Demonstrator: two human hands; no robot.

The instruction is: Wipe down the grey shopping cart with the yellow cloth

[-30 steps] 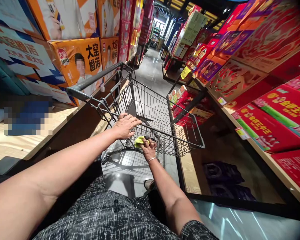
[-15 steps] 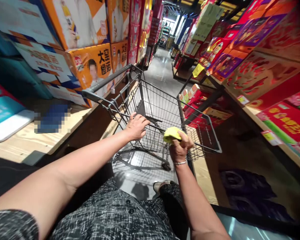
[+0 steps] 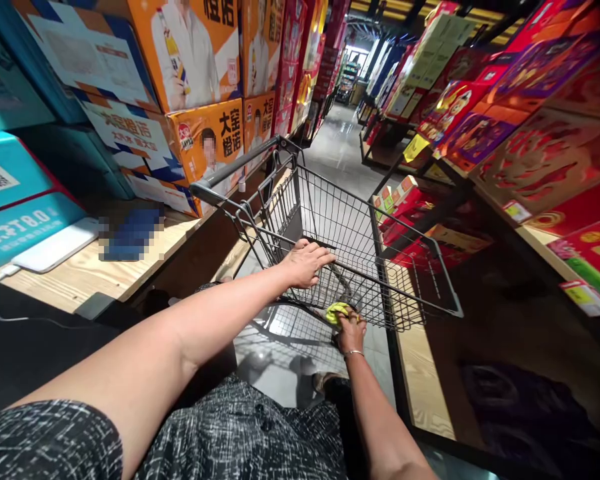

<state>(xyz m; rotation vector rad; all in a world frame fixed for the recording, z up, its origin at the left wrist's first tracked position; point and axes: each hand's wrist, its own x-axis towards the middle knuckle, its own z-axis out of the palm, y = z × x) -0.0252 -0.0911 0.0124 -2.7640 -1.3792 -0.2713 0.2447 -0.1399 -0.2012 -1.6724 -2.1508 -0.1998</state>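
Note:
A dark wire shopping cart point(image 3: 350, 220) stands tilted across the view in front of me. My left hand point(image 3: 307, 263) rests on the cart's near top rail, its fingers bent over the bar. Lower and to the right, my right hand point(image 3: 351, 327) is closed on a yellow-green cloth point(image 3: 337, 312), which lies against the dark lower frame bar beneath the basket. A bracelet circles my right wrist. The cart's handle point(image 3: 240, 165) points up at the left, and neither hand touches it.
Orange cartons point(image 3: 207, 143) are stacked on the left wooden shelf point(image 3: 63, 280), near a dark blue blurred item point(image 3: 131, 233) and a white device point(image 3: 57, 245) with a cable. Red gift boxes point(image 3: 595, 247) fill the right shelf. A shiny floor aisle point(image 3: 337, 137) runs ahead.
My right hand has moved down with the cloth from the cart's top rail to the lower frame. My left hand stays on the rail. The view has shifted, so the cart appears further right.

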